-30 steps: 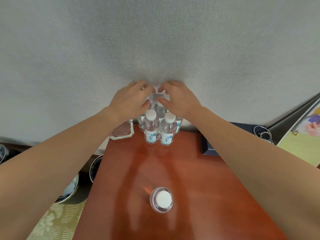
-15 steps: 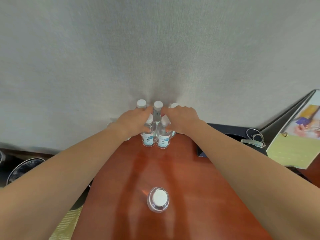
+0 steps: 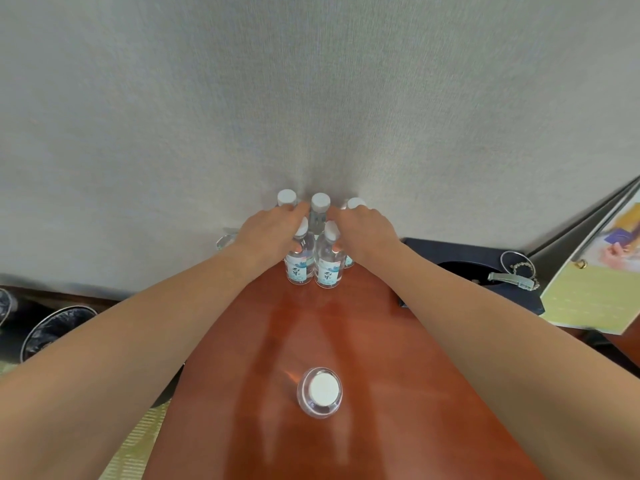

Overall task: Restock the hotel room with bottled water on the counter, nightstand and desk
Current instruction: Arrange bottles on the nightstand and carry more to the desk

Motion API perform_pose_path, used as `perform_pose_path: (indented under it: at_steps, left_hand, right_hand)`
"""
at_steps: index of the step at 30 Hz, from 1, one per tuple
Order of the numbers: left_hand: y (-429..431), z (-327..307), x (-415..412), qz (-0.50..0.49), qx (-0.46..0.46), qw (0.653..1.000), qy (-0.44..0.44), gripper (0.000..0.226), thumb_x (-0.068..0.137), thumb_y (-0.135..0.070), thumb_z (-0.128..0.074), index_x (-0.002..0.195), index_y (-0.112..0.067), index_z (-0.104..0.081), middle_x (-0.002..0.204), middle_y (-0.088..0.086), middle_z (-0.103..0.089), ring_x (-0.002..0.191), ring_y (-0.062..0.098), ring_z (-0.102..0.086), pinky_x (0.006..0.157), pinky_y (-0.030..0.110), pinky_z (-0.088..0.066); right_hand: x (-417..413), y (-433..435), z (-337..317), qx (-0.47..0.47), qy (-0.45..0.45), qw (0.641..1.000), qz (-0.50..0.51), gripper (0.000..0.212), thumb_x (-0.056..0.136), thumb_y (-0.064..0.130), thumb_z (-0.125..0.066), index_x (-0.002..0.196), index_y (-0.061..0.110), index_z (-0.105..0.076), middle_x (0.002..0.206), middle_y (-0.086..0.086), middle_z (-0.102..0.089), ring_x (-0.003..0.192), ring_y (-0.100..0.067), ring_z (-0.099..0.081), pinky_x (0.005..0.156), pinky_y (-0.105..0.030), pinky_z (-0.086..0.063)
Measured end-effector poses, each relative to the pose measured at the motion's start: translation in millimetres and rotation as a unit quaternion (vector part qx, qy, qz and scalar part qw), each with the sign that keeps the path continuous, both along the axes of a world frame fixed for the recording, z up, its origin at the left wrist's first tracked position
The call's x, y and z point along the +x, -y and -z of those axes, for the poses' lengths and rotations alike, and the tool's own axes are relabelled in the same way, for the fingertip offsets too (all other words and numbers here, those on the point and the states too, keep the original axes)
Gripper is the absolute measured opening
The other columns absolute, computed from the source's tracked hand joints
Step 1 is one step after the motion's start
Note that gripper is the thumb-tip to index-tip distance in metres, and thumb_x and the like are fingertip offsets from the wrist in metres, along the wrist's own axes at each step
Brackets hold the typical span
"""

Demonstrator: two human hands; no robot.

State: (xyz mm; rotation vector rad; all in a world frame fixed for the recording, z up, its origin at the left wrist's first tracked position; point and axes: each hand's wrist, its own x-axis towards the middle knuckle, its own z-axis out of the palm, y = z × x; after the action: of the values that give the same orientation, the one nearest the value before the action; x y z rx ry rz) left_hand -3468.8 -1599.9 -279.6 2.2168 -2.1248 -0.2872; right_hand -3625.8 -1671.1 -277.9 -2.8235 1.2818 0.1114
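Five small clear water bottles with white caps stand clustered at the far end of the reddish-brown table (image 3: 363, 341), against the wall. In the back row are the left (image 3: 287, 197), middle (image 3: 320, 202) and right (image 3: 355, 203) bottles. My left hand (image 3: 270, 230) grips the front left bottle (image 3: 300, 266) at its shoulder, thumb on the front. My right hand (image 3: 367, 230) grips the front right bottle (image 3: 327, 270) the same way. A sixth bottle (image 3: 320, 391) stands alone near me, seen from above.
A glass ashtray (image 3: 225, 240) peeks out behind my left wrist. To the right a dark tray (image 3: 460, 268) holds a ring with a strap (image 3: 516, 270), beside a yellow-green brochure (image 3: 588, 292). Lined bins (image 3: 55, 327) stand on the floor at left.
My hands came down from the back bottles' tops onto the two front bottles. The three back caps are now uncovered. Over the last half second little moved.
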Motion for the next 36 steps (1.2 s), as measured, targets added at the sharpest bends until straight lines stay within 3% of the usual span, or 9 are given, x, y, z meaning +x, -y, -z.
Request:
perform_pose_path:
  at_steps: [10,18,23,28,33,36]
  left_hand:
    - [-3,-12,-3,0.003,0.025,0.999,0.028,0.046,0.092,-0.022,-0.064,0.13,-0.013,-0.039,0.117,0.013,-0.056,0.097,0.037,-0.059,0.073,0.04,-0.047]
    - [-2,-7,-6,-0.019,0.021,1.0,0.013,0.051,0.09,-0.021,-0.068,0.131,-0.01,-0.04,0.118,0.016,-0.056,0.098,0.039,-0.06,0.075,0.042,-0.047]
    - [-3,-6,-5,-0.022,0.018,1.0,0.013,0.055,0.09,-0.026,-0.068,0.133,-0.011,-0.037,0.123,0.015,-0.057,0.101,0.038,-0.06,0.078,0.043,-0.049]
    - [-13,-12,-11,-0.031,0.016,0.999,0.014,0.072,0.088,-0.037,-0.071,0.14,-0.012,-0.029,0.132,0.014,-0.051,0.103,0.04,-0.061,0.072,0.041,-0.043]
    - [-36,-28,-20,-0.016,0.018,0.999,0.049,0.078,0.086,-0.043,-0.071,0.144,-0.012,-0.029,0.139,0.01,-0.042,0.11,0.034,-0.058,0.07,0.039,-0.041]
    - [-56,-36,-28,0.014,0.048,0.998,0.045,0.068,0.086,-0.043,-0.07,0.138,-0.013,-0.039,0.139,0.005,-0.04,0.117,0.03,-0.053,0.082,0.042,-0.049]
  right_hand:
    - [-4,-5,-9,-0.011,-0.023,1.0,0.013,0.038,0.095,0.021,-0.055,0.132,0.018,-0.046,0.111,-0.011,-0.059,0.099,-0.033,-0.062,0.068,-0.036,-0.038]
    - [1,-9,-4,-0.01,-0.017,0.999,0.031,0.031,0.098,0.012,-0.05,0.129,0.011,-0.05,0.114,-0.014,-0.06,0.101,-0.033,-0.063,0.07,-0.033,-0.039]
    - [1,-11,-9,0.006,-0.015,0.999,0.034,0.04,0.097,0.015,-0.053,0.136,0.014,-0.043,0.114,-0.014,-0.06,0.1,-0.033,-0.062,0.069,-0.034,-0.039]
    - [-3,-22,-24,0.001,-0.026,0.999,0.043,0.063,0.093,0.035,-0.061,0.144,0.017,-0.028,0.112,-0.012,-0.059,0.095,-0.031,-0.062,0.066,-0.035,-0.038]
    - [-16,-43,-42,0.067,-0.035,0.997,0.023,0.051,0.093,0.036,-0.059,0.137,0.018,-0.041,0.121,-0.009,-0.056,0.106,-0.03,-0.059,0.073,-0.036,-0.04]
    - [-23,-60,-55,0.127,-0.068,0.989,-0.018,0.044,0.089,0.034,-0.066,0.129,0.021,-0.053,0.122,-0.003,-0.057,0.109,-0.027,-0.058,0.078,-0.036,-0.044]
